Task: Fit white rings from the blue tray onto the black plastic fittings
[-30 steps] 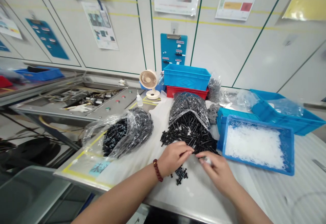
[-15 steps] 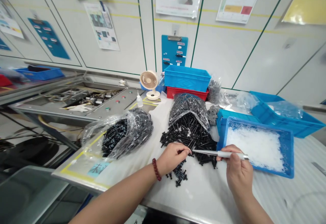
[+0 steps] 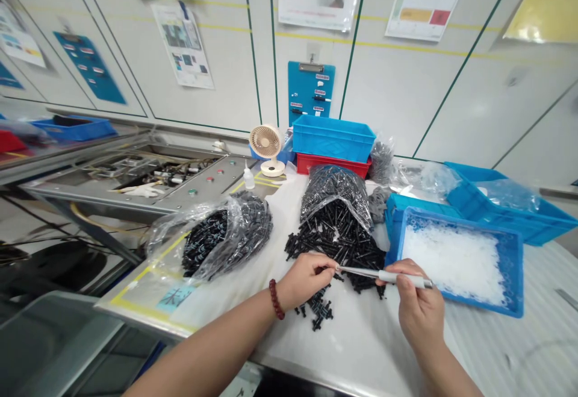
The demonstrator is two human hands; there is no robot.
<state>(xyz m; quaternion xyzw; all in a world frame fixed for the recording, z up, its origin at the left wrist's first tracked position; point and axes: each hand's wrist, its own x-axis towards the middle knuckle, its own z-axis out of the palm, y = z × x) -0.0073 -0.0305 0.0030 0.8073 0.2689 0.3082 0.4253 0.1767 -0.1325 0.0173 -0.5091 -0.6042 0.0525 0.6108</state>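
Head view: two hands over white table [image 3: 361, 349]. Right hand [image 3: 419, 306] closed round white handle of slim metal-tipped tool [image 3: 397, 278]. Left hand [image 3: 307, 279], beaded bracelet [image 3: 273, 299] on wrist, fingertips [image 3: 325, 261] pressed together at tool's tip; anything held too small to tell. One heap of loose black plastic parts [image 3: 338, 246] just ahead, one small cluster [image 3: 318, 309] below left hand. Two plastic bags of black parts [image 3: 226, 240] behind. One blue tray of white parts [image 3: 456, 264] at right.

A white bench [image 3: 365, 367] holds what look like black plastic fittings [image 3: 336, 246].
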